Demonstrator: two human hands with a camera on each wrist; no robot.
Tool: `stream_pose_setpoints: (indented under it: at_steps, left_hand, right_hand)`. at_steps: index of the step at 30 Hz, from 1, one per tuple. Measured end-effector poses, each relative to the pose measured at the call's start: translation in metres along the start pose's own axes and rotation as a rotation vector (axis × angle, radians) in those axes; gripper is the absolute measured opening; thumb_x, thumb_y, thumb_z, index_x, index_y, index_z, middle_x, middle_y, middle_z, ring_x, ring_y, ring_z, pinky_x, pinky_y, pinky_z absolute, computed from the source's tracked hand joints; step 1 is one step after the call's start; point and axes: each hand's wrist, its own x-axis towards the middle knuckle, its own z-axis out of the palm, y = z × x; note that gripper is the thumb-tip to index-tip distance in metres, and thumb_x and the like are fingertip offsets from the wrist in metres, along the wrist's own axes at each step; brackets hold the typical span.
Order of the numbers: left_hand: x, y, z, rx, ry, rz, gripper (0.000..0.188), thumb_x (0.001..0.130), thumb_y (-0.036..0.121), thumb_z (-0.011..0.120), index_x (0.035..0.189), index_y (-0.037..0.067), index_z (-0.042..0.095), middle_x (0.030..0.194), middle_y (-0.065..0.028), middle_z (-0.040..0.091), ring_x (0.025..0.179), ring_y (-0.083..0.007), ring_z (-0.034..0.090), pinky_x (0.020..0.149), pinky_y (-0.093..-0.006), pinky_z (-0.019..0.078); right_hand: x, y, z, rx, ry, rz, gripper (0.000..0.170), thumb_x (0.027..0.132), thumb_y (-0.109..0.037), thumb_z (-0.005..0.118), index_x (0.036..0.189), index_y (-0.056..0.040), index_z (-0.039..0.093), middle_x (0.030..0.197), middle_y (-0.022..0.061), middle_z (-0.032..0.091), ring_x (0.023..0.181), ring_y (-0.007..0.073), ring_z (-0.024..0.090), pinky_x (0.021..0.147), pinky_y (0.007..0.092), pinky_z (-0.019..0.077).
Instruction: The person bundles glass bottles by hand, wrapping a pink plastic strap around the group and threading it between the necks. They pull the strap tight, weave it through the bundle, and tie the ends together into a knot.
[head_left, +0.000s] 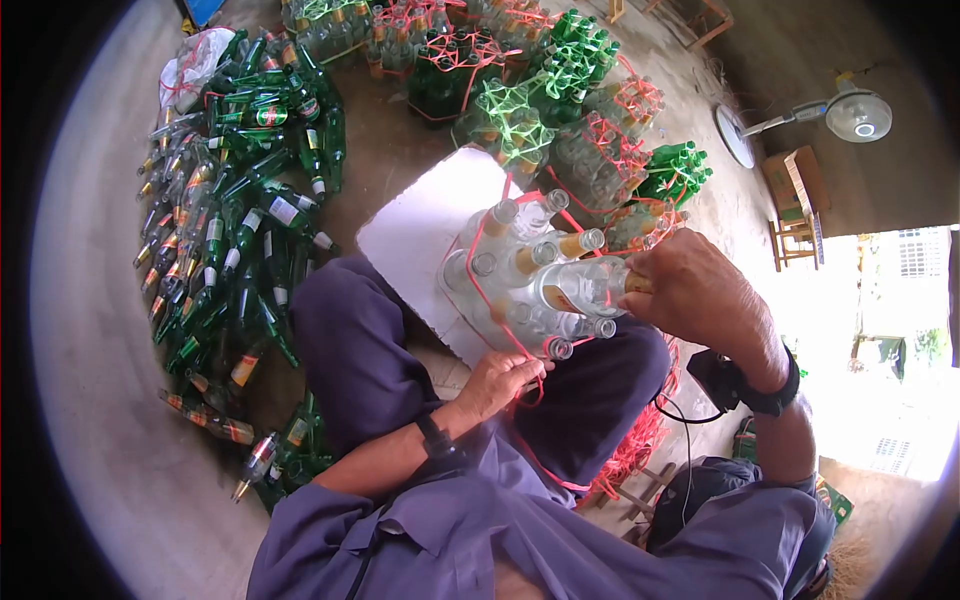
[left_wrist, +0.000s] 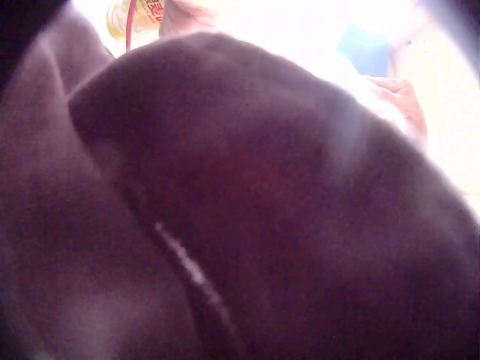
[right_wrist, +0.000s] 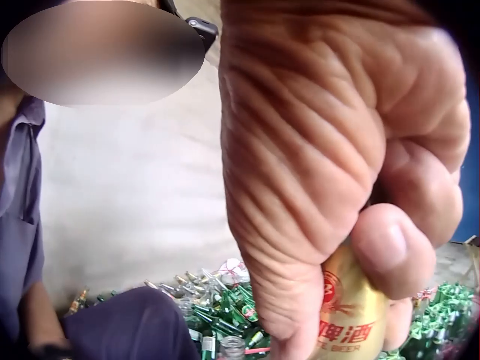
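Note:
My right hand [head_left: 700,290] grips the neck of a clear glass beer bottle [head_left: 580,287]. In the head view the bottle lies nearly level among the other bottles. Up close in the right wrist view, thumb and fingers wrap its gold neck label [right_wrist: 346,319]. Between my knees, several clear bottles [head_left: 482,262] stand upright in a cluster, encircled by red plastic twine [head_left: 478,288]. Low at the cluster's near side, my left hand [head_left: 495,385] pinches the twine, whose loose end hangs below the fingers. Dark cloth [left_wrist: 255,195] fills most of the left wrist view.
Beneath the cluster lies a white board [head_left: 415,235]. Loose green and clear bottles [head_left: 235,200] are heaped at left. Twine-tied bottle bundles [head_left: 505,120] stand beyond the board. Red twine [head_left: 640,450] is piled beside my right knee, and a fan [head_left: 857,115] stands farther right.

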Motion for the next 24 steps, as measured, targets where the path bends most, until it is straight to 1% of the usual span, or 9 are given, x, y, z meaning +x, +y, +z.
stream_pose_setpoints:
  at_steps: [4, 6, 9, 12, 13, 15, 18, 20, 24]
  left_hand:
    - [0.0, -0.003, 0.001, -0.012, -0.012, -0.008, 0.031, 0.101, 0.025, 0.06, 0.114, 0.002, 0.075, 0.067, 0.0054, 0.057, 0.06, -0.0034, 0.048, 0.057, -0.0223, 0.0406]
    - [0.0, -0.001, 0.003, -0.036, -0.009, -0.016, 0.031, 0.101, 0.026, 0.06, 0.114, 0.002, 0.075, 0.068, 0.0057, 0.058, 0.06, -0.0032, 0.048, 0.057, -0.0221, 0.0407]
    - [-0.001, 0.0, 0.002, -0.054, -0.005, -0.025, 0.031, 0.101, 0.026, 0.06, 0.113, 0.001, 0.074, 0.069, 0.0063, 0.059, 0.06, -0.0027, 0.048, 0.057, -0.0217, 0.0407]
    - [-0.001, 0.001, 0.003, -0.049, -0.003, -0.02, 0.031, 0.101, 0.025, 0.06, 0.113, 0.001, 0.074, 0.07, 0.0068, 0.059, 0.06, -0.0022, 0.048, 0.056, -0.0212, 0.0401]
    - [-0.001, 0.001, 0.003, -0.053, 0.001, -0.014, 0.03, 0.1, 0.025, 0.06, 0.113, 0.001, 0.074, 0.07, 0.0071, 0.059, 0.061, -0.002, 0.048, 0.056, -0.021, 0.0397]
    - [-0.001, 0.0, 0.002, -0.051, -0.008, -0.029, 0.03, 0.1, 0.024, 0.06, 0.113, 0.001, 0.074, 0.071, 0.0073, 0.059, 0.061, -0.0019, 0.048, 0.056, -0.0209, 0.0397]
    - [-0.001, 0.003, 0.001, -0.061, -0.022, -0.063, 0.03, 0.1, 0.024, 0.06, 0.113, 0.001, 0.074, 0.072, 0.0074, 0.059, 0.062, -0.0017, 0.048, 0.056, -0.0206, 0.0398]
    - [-0.001, 0.006, 0.001, -0.071, -0.027, -0.083, 0.03, 0.1, 0.024, 0.06, 0.113, 0.001, 0.074, 0.072, 0.0073, 0.059, 0.062, -0.0016, 0.048, 0.057, -0.0205, 0.0398]
    - [-0.001, 0.005, 0.002, -0.053, -0.001, -0.007, 0.03, 0.1, 0.023, 0.06, 0.114, 0.001, 0.074, 0.071, 0.0068, 0.058, 0.062, -0.0019, 0.047, 0.057, -0.021, 0.0395]
  right_hand:
    - [0.0, 0.005, 0.0, 0.079, 0.011, 0.042, 0.028, 0.075, -0.022, 0.078, 0.081, 0.0033, 0.069, 0.072, 0.0235, 0.063, 0.077, 0.0408, 0.066, 0.072, 0.0468, 0.053]
    - [0.002, 0.011, 0.006, 0.19, 0.121, -0.013, 0.026, 0.071, -0.015, 0.07, 0.071, 0.01, 0.061, 0.071, 0.03, 0.058, 0.073, 0.0474, 0.062, 0.067, 0.0511, 0.05]
    - [0.005, 0.009, 0.001, 0.148, 0.038, 0.019, 0.027, 0.07, -0.015, 0.069, 0.07, 0.0109, 0.06, 0.069, 0.0303, 0.057, 0.071, 0.0473, 0.061, 0.065, 0.0516, 0.0492]
    - [0.009, 0.008, -0.001, 0.113, 0.056, -0.028, 0.027, 0.069, -0.014, 0.068, 0.068, 0.0115, 0.059, 0.067, 0.0309, 0.056, 0.069, 0.0474, 0.06, 0.064, 0.0522, 0.0484]
    - [0.012, 0.007, -0.002, 0.114, 0.057, -0.026, 0.027, 0.069, -0.014, 0.068, 0.068, 0.0115, 0.059, 0.067, 0.0309, 0.056, 0.069, 0.0474, 0.06, 0.064, 0.0522, 0.0484]
    - [0.017, 0.006, -0.005, 0.024, -0.013, -0.016, 0.03, 0.074, -0.02, 0.076, 0.089, 0.0052, 0.073, 0.073, 0.0261, 0.065, 0.074, 0.0416, 0.066, 0.07, 0.0454, 0.0532]
    - [0.021, 0.005, 0.001, 0.045, 0.061, -0.063, 0.029, 0.073, -0.02, 0.076, 0.087, 0.0053, 0.072, 0.074, 0.0255, 0.065, 0.074, 0.0418, 0.066, 0.07, 0.0458, 0.053]
    - [0.024, 0.004, -0.001, 0.047, 0.032, -0.055, 0.028, 0.073, -0.02, 0.077, 0.085, 0.0051, 0.072, 0.075, 0.025, 0.065, 0.076, 0.0415, 0.066, 0.071, 0.0458, 0.053]
    - [0.026, 0.002, 0.006, 0.02, 0.053, -0.133, 0.025, 0.073, -0.018, 0.077, 0.083, 0.004, 0.07, 0.076, 0.0234, 0.065, 0.08, 0.0403, 0.067, 0.074, 0.0454, 0.053]
